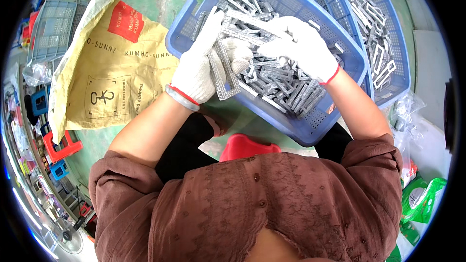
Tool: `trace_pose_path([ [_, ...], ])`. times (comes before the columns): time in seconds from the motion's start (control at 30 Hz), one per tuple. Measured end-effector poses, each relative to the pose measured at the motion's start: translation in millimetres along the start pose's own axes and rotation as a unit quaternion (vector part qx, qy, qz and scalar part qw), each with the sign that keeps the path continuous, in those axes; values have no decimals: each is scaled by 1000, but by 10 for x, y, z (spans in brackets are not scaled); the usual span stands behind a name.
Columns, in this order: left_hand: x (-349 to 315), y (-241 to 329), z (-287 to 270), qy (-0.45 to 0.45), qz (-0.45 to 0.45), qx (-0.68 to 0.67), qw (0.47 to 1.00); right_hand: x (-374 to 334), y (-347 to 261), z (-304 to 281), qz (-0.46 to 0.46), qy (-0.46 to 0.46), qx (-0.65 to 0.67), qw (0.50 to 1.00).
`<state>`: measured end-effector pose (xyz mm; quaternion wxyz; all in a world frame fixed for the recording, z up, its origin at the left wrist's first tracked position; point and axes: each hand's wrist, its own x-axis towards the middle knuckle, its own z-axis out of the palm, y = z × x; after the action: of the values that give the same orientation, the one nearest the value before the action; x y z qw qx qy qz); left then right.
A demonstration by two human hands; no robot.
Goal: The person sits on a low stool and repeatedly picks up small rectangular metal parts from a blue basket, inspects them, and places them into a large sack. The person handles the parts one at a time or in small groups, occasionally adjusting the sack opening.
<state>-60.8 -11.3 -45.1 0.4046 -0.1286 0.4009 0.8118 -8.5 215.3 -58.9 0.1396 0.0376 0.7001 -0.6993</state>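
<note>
In the head view, two hands in white knitted gloves are seen over a blue perforated plastic basket (310, 121) that is tilted toward the person's lap. The left hand (196, 68) is closed around a small stack of grey rectangular metal frames (221, 75), held upright over the basket's near-left part, just inside its left rim; the thumb is pressed on one side of the stack and the fingers are stretched up along the other. A pale bangle (180, 98) is worn at that wrist. The right hand (298, 46) is curled over the middle of the basket, its fingertips pinched on a single long grey frame (252, 22) that reaches across to the top of the held stack. The basket is filled with a loose heap of the same grey frames (284, 87), piled thickest toward its near-right corner.

A second blue basket (393, 43) is set touching the far-right rim of the first, with more frames lying in it. On the green floor at the left, a yellow paper sack (111, 68) with a red label is laid flat beside the first basket. A red plastic stool (242, 146) is seen below the basket's near edge, between the person's knees. A grey crate (53, 29) stands beyond the sack's far-left corner.
</note>
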Motion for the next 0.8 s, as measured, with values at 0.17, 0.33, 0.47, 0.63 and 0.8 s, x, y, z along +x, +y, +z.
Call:
trace_pose_path([
  [0.17, -25, 16, -17, -12, 18, 18, 1000, -43, 19, 150, -326, 105, -444, 828],
  [0.33, 24, 50, -262, -82, 75, 8, 994, -44, -87, 199, -367, 68, -454, 809],
  [0.47, 36, 86, -294, -93, 91, -13, 991, -52, 52, 221, -177, 68, -249, 950],
  [0.63, -64, 117, -189, -111, 94, 24, 989, -45, -95, 279, -10, -6, -86, 996],
  [0.8, -68, 146, -163, -87, 99, -6, 991, -90, -184, 402, -80, 64, -194, 976],
])
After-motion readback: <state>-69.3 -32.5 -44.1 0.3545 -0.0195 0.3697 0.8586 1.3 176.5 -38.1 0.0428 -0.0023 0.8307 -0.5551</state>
